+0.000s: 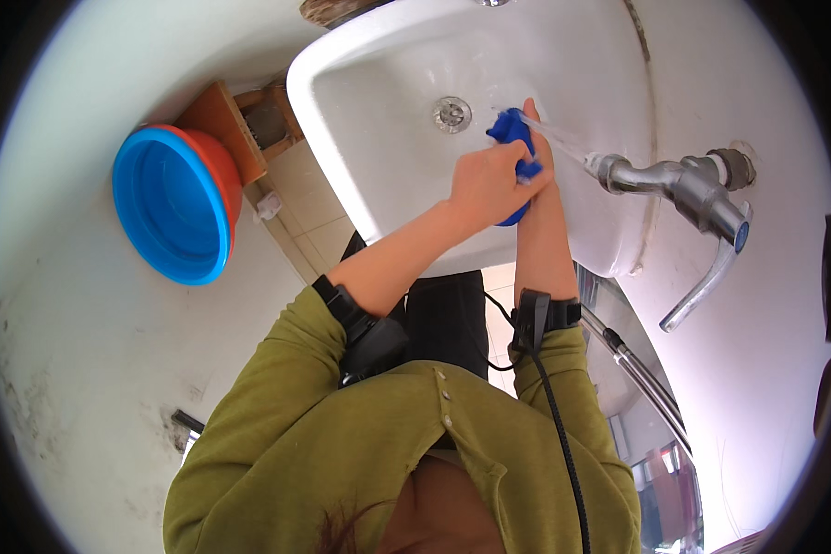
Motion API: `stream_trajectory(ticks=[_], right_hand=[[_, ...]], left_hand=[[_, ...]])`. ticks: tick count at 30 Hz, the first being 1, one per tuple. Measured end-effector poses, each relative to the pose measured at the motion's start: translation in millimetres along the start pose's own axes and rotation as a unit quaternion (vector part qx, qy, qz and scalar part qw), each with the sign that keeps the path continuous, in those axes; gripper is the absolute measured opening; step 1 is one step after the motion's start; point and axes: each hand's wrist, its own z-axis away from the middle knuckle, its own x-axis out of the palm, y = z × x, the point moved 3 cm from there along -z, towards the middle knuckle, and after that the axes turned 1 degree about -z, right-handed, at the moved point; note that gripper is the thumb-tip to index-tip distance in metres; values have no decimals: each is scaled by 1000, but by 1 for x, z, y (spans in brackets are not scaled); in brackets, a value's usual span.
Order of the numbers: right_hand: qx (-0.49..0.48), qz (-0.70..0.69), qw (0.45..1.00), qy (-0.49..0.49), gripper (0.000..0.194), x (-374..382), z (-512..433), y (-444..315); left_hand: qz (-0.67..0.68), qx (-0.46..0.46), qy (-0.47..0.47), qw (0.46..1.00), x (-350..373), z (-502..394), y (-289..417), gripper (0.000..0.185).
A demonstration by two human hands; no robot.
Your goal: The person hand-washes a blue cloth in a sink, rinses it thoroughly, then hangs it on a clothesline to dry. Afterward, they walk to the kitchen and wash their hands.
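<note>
My left hand (pixel 488 181) is closed on a wet blue cloth (pixel 510 129) above the white washbasin (pixel 395 173). Under the cloth and touching it is my right hand (pixel 543 156), with a finger or thumb pointing toward the basin's far side; its palm is partly hidden. A stream of water runs from the metal tap (pixel 672 179) on the right onto the cloth and my right hand. The round drain (pixel 451 114) shows left of the cloth.
Blue and red plastic basins (pixel 173 208) are nested at the left wall, beside a brown wooden board (pixel 225 131). The tap's long lever (pixel 703 287) juts toward me on the right. Metal poles (pixel 637 377) stand below the washbasin's right side. A black cable hangs from my right forearm.
</note>
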Motion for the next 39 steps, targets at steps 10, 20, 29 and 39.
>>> stream_trajectory(ticks=[10, 20, 29, 39], right_hand=[[-242, 219, 892, 314, 21, 13, 36, 12], [-231, 31, 969, 86, 39, 6, 16, -6], [-231, 94, 949, 192, 24, 11, 16, -14], [-160, 30, 986, -39, 27, 10, 24, -6]], left_hand=[[118, -130, -15, 984, -14, -58, -70, 39], [148, -40, -1, 988, 2, -6, -22, 36], [122, -65, -1, 990, 13, -26, -47, 39], [165, -15, 29, 986, -13, -16, -3, 33]])
